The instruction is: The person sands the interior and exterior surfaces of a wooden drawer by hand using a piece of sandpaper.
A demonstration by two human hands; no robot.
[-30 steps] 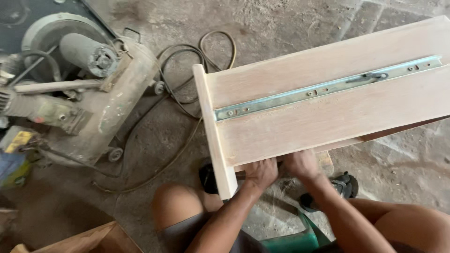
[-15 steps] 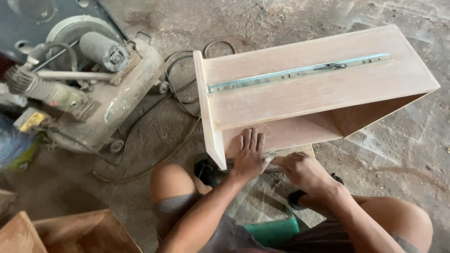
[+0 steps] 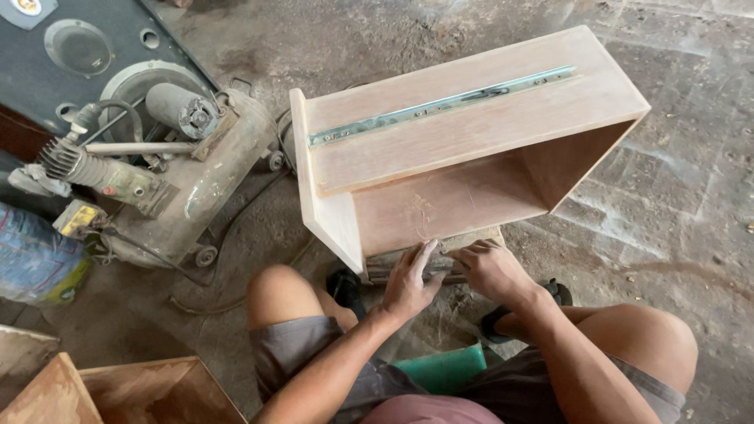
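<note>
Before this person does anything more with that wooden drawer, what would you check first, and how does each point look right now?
1. Left hand flat on drawer box lower edge: ok.
2. Right hand on same edge: ok.
3. Metal slide rail lies flat on the upper side: ok.
4. Rail screws tight: cannot tell.
5. Box resting steady on its support: cannot tell.
6. Compressor and its hose apart from box: ok.

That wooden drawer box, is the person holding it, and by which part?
Both hands rest on the wooden drawer at its lower near edge: the left hand lies flat there, the right hand curls beside it. Whether either really grips it cannot be told.
</note>
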